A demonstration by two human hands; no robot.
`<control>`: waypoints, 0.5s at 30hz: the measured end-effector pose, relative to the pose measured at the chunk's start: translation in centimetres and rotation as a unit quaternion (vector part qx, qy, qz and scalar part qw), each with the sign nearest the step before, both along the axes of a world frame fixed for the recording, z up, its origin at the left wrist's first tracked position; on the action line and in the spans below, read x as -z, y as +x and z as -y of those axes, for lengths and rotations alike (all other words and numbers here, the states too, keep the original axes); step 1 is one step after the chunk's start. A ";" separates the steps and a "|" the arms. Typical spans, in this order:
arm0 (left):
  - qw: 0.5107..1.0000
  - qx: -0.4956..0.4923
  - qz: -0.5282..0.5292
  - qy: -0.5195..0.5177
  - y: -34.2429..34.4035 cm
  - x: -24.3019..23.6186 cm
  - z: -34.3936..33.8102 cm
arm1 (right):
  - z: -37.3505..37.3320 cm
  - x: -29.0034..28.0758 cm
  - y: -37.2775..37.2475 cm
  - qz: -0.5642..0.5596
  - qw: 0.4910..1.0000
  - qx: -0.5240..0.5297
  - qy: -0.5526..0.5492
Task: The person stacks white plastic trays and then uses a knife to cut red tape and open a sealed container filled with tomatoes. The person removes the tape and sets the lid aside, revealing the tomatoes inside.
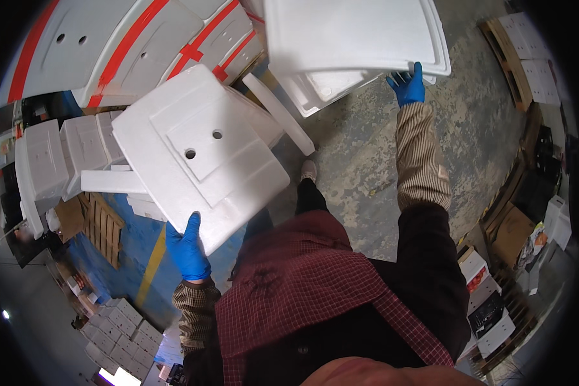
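A white foam box (167, 128) with two round holes in its face is tilted in front of me on the left. My left hand (188, 249), in a blue glove, grips its near corner, thumb on the face and fingers mostly hidden behind. At the top centre is a larger white foam box (354, 38), cut off by the picture's edge. My right hand (408, 87), also gloved in blue, holds its near right edge, thumb over the rim and fingers beneath. Beside the holed box leans a narrow white foam slab (280, 116).
White foam boxes bound with red tape (125, 55) are stacked at the upper left, with more white boxes (45, 154) below. A wooden pallet (101, 228) lies on the blue floor at left. Pallets with white boxes (518, 58) line the right side.
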State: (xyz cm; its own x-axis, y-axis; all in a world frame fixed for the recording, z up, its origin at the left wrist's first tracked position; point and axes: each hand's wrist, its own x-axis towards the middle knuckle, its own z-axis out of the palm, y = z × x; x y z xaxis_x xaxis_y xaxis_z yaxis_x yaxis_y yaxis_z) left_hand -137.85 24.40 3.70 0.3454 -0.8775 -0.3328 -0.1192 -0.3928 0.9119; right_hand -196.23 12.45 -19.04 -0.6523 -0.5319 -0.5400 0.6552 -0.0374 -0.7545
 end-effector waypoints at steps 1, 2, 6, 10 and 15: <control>1.000 -0.001 -0.002 0.006 0.0 0.0 -0.3 | 0.5 0.5 0.0 -0.016 0.999 -0.019 0.022; 1.000 0.011 0.008 0.011 0.0 -0.2 -0.6 | 1.0 1.5 0.4 -0.030 0.996 -0.057 0.066; 0.998 0.034 0.045 0.028 0.1 -0.7 -1.6 | -2.4 10.8 8.1 -0.020 0.953 -0.297 0.048; 0.993 0.037 0.090 0.064 0.1 0.0 -1.5 | -7.5 21.8 18.0 -0.085 0.857 -0.471 0.190; 0.984 0.032 0.162 0.064 -0.6 2.9 -0.3 | -10.5 30.5 24.8 -0.303 0.771 -0.476 0.295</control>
